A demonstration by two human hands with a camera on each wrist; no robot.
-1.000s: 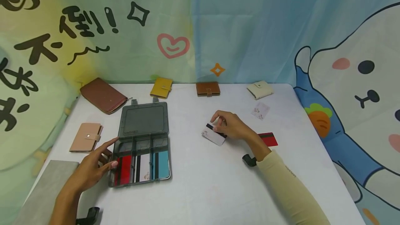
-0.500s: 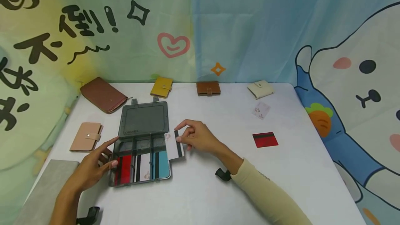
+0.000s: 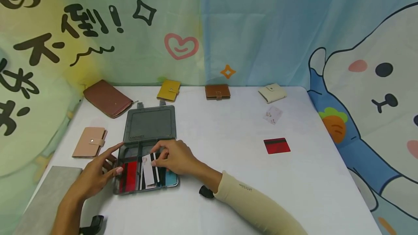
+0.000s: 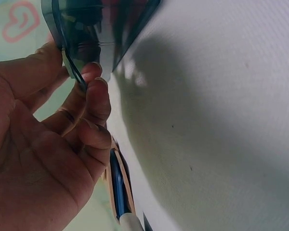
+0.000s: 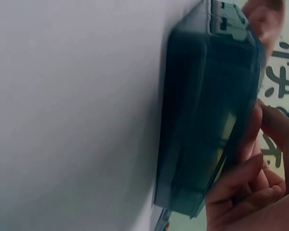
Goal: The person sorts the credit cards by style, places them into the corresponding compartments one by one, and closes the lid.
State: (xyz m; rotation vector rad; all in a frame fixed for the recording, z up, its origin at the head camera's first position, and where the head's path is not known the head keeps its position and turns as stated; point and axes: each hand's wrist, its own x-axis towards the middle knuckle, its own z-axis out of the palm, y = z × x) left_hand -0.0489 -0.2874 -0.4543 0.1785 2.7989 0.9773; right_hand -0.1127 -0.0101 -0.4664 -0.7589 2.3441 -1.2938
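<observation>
In the head view, my right hand (image 3: 176, 156) pinches a white card (image 3: 148, 168) with a black stripe between thumb and fingers. It holds the card over the middle front compartment of a dark see-through compartment box (image 3: 150, 122) with its lid laid back. Red cards (image 3: 131, 175) lie in the left compartment and a blue card (image 3: 171, 178) in the right one, partly covered by my hand. My left hand (image 3: 94, 175) grips the box's left edge; the left wrist view shows the fingertips (image 4: 97, 98) at its rim. The right wrist view shows the box's side wall (image 5: 197, 120), not the card.
A red card (image 3: 277, 145) and a small clear patterned piece (image 3: 272, 115) lie to the right. Along the back are a brown zip wallet (image 3: 108, 99) and yellow (image 3: 168, 90), brown (image 3: 217, 92) and cream (image 3: 272, 93) wallets. A pink wallet (image 3: 89, 142) and grey slab (image 3: 52, 198) stand left.
My right hand has picked the white card up from the table and carried it left, past the box's right edge, to above its middle compartment. My left hand has stayed at the box.
</observation>
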